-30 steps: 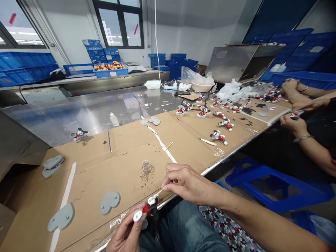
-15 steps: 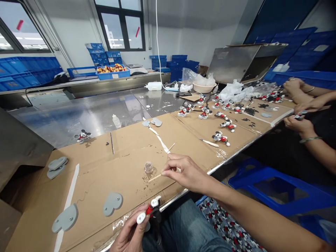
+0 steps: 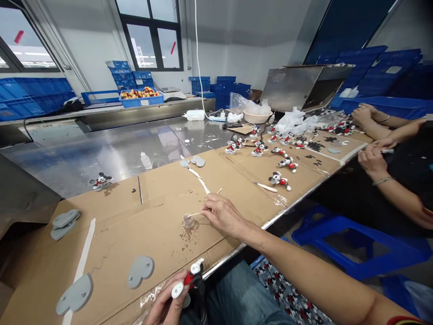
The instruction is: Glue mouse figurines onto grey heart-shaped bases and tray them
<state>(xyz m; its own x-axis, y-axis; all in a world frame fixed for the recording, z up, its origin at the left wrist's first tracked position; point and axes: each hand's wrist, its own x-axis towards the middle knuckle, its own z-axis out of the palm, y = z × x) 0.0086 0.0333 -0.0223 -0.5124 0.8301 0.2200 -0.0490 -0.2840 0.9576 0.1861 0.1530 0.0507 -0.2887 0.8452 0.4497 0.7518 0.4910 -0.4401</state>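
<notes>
Writing on the white label of the far blue crate [image 3: 394,70] is too small to read. At the near edge of the desk [image 3: 101,153], the left hand [image 3: 165,307] has its fingers closed around a mouse figurine [image 3: 189,276]. The figurine has red shorts and two white shoes pointing up, and its black body is mostly hidden. The right hand [image 3: 225,216] pinches a thin stick [image 3: 196,214] between thumb and forefinger. The tip of the stick reaches a small clear jar [image 3: 188,221], which stands on the brown cardboard [image 3: 162,189] among dark specks. Grey heart-shaped pieces [image 3: 140,271] lie left of the figurine. A co-worker's hand [image 3: 370,161] is at the far right.
</notes>
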